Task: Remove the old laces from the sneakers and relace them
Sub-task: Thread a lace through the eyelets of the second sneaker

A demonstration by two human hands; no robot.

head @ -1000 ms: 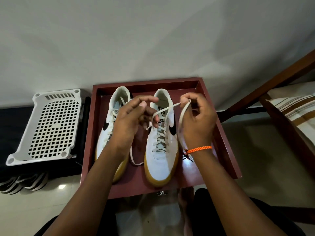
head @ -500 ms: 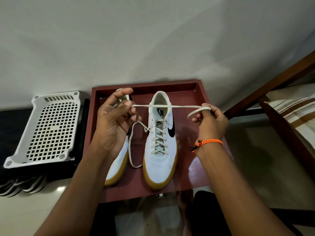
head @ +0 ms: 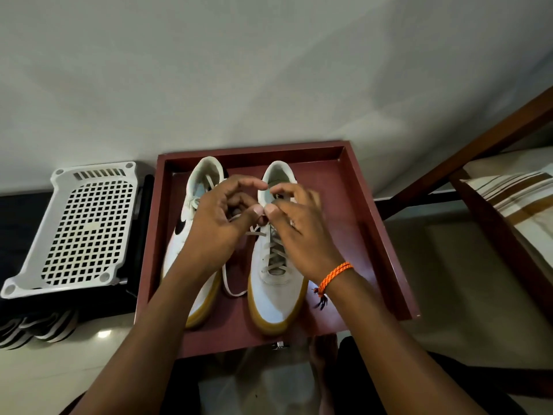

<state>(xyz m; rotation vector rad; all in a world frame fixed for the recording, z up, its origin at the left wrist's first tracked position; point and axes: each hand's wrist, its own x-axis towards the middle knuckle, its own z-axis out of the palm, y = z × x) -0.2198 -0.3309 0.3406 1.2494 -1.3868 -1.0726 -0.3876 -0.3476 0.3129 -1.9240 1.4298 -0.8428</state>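
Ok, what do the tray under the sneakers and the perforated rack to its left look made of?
The tray looks like wood or laminated board with a dark red, slightly glossy coat; light reflects off its floor. The rack looks like moulded white plastic, matte: an even square grid, rounded corners, round corner sockets.

Red-brown tray (head: 386, 244): wood-look, smooth, semi-gloss, faint sheen on rim and floor.
White sneakers, right one (head: 276, 292) and left one (head: 196, 187): smooth matt uppers, leather-like; gum-coloured rubbery soles; glossy black side mark on left one.
Laces (head: 275, 256): flat woven cloth, off-white, matt.
Wrist cord (head: 335, 274): braided orange thread, frayed dark tails.
White grid basket (head: 86, 226): moulded plastic, perforated, satin.
Bed frame (head: 478, 145): dark wood, polished.
Striped bedding (head: 517, 193): woven cloth, matt.
Floor (head: 449, 280): glossy tile, reflective.
Wall (head: 269, 70): painted, matt, even.
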